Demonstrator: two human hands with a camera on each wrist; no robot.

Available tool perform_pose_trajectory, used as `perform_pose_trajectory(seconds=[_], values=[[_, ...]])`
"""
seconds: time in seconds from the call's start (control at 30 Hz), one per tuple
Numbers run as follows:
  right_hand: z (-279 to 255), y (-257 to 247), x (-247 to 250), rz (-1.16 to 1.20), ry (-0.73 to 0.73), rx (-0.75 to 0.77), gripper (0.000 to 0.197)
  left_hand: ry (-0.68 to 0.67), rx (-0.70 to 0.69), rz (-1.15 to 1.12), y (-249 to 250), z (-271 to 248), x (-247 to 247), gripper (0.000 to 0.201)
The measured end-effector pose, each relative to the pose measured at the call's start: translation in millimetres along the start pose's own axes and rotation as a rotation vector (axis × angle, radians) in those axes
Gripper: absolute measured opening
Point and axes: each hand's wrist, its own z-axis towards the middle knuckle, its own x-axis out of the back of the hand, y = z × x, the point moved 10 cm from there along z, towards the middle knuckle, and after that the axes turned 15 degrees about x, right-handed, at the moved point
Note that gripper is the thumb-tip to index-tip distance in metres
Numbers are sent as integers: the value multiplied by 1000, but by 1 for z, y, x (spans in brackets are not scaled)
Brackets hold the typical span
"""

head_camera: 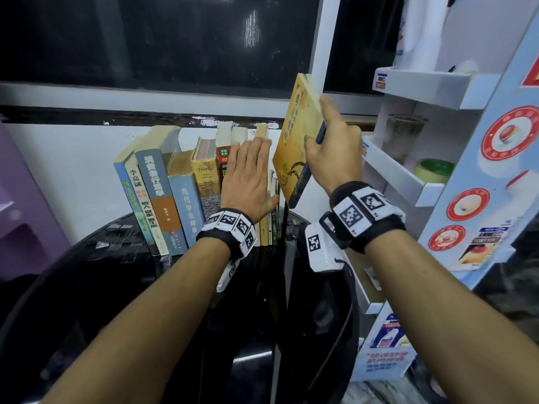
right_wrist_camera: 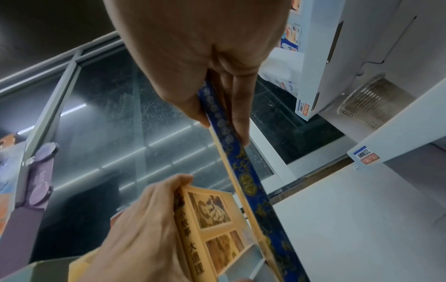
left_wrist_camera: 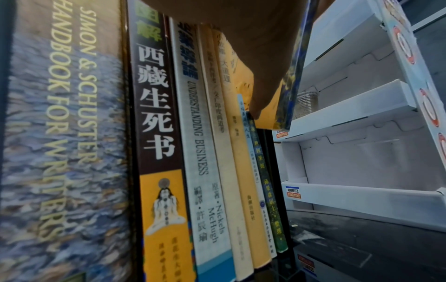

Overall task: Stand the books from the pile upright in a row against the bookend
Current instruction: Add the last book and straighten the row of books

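A row of books (head_camera: pixel 186 185) is seen standing upright on a dark glossy desk (head_camera: pixel 116 287), spines facing the viewer, set against a white wall under a dark window (head_camera: pixel 175 39). The books at the left end of the row lean to the left; those further right stand straighter. Among the spines, a thick one reads "Simon & Schuster Handbook for Writers" (left_wrist_camera: pixel 62 133), and beside it a dark brown and yellow spine (left_wrist_camera: pixel 156 143), then a pale one reading "Understanding Business" (left_wrist_camera: pixel 200 133), then several thinner spines.

The left hand (head_camera: pixel 248 179) is laid flat against the right end of the row, fingers straight and together, pressing on the books; its grip is open. In the right wrist view its fingers are seen resting along the top edge of a cream-covered book (right_wrist_camera: pixel 210 229).

The right hand (head_camera: pixel 329 153) is raised just to the right of the row. A yellow book (head_camera: pixel 294 144) with a dark blue spine is held in its grip, thumb on the front cover and fingers behind. The book is lifted off the desk and tilted, its lower corner near the last thin books of the row.

A black upright panel (head_camera: pixel 285 228) stands at the right end of the row; whether it is the bookend cannot be told. A white cardboard display shelf (head_camera: pixel 408 176) stands further right, holding a roll of tape (head_camera: pixel 434 170).
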Motion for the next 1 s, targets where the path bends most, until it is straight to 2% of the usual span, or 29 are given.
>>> perform_pose_trajectory(seconds=[0.2, 0.5, 0.7, 1.0], values=[[-1, 10, -26, -3, -62, -44, 62, 17, -26, 10, -2, 1, -3, 109], [-11, 12, -60, 24, -221, -39, 50, 32, -68, 1, -2, 1, 0, 117], [-1, 11, -51, 12, -186, -48, 53, 14, -63, -10, -2, 3, -3, 116], [29, -2, 4, 24, -5, -4, 57, 7, -54, 5, -4, 4, -2, 114]])
